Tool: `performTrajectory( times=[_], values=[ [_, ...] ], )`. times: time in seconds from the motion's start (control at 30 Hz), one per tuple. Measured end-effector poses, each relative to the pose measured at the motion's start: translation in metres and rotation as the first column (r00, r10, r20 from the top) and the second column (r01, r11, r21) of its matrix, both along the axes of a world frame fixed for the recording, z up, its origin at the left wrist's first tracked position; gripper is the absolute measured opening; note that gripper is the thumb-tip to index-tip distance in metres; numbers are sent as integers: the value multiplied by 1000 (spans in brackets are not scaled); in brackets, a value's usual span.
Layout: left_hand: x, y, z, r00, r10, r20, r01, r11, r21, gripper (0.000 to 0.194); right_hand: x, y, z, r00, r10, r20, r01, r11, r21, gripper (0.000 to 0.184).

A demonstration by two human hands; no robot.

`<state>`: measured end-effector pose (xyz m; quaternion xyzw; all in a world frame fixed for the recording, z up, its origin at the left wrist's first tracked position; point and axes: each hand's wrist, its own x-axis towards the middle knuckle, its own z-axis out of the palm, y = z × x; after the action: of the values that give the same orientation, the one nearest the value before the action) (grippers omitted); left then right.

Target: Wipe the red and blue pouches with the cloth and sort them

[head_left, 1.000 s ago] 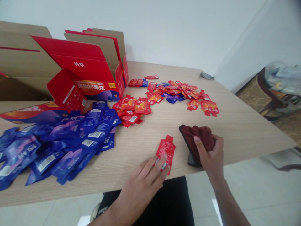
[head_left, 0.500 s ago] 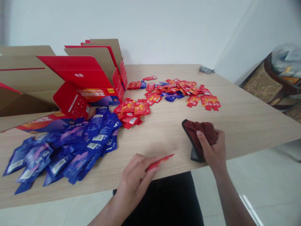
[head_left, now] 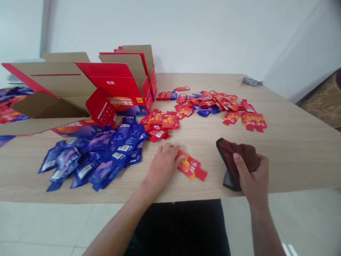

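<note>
Table [head_left: 290, 160] gives flat support. Brown cloth [head_left: 247, 152], four o'clock, clamped in right hand [head_left: 254, 177], bunched apparently for purchase. Red sachet [head_left: 190, 167], five o'clock, pinched at one end by left hand [head_left: 165, 163], presumably leaving its printed face exposed.

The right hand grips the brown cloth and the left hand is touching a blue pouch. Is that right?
Not quite: the head view shows the left hand touching a red pouch, not a blue one. The right hand does grip the brown cloth.
</note>
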<state>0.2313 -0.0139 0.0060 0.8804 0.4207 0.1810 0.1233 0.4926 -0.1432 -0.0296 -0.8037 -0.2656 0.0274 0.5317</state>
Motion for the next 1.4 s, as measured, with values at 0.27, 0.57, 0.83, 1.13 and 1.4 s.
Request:
performTrajectory(
  times=[0.27,0.57,0.83,1.13,1.4],
  values=[
    [14,-83,-5,968,-218,-121,233,965,122,59,-2,0,0,1000,4,-6,-4,1000,-8,66],
    [-18,-88,-18,907,-367,-205,405,894,191,48,0,2,0,999,13,-43,-13,1000,-12,70],
    [-48,-94,-29,901,-395,-178,433,811,393,39,-1,5,10,1000,25,-11,-25,1000,-11,65],
    [-40,-93,-55,898,-427,-106,434,822,369,39,-59,32,29,421,845,331,-796,519,-312,29],
    [-39,-90,-56,897,-437,-63,423,809,408,35,-51,80,16,292,843,452,-700,510,-499,28]
  ],
)
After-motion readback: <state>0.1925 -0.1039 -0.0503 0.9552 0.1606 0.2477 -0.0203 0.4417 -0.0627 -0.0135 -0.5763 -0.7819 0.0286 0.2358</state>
